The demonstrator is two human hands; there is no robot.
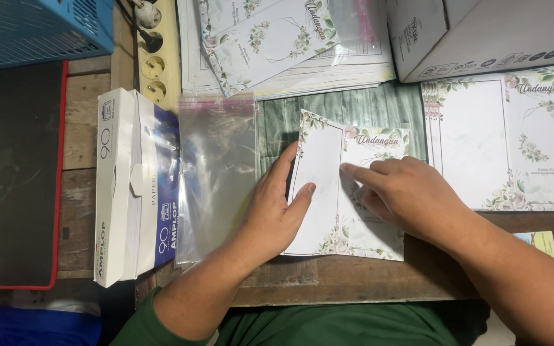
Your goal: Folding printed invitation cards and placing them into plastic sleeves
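**Floral card pressed flat under both hands**

The floral card (347,192) lay at centre bench, folded panel at 9 o'clock. The left hand (277,205) rested flat on that panel, fingers spread, evidently pinning it down. The right hand (405,192) pressed its fingertips (349,169) along the fold, apparently to crease it; neither hand pinched anything. Clear plastic sleeves (216,173) lay at 9 o'clock beside an envelope box (133,186); the unfolded card stack (501,138) sat at 3 o'clock, within reach.

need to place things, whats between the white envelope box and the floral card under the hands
A clear plastic sleeve lies flat between the envelope box and the floral card, seen from the head view.
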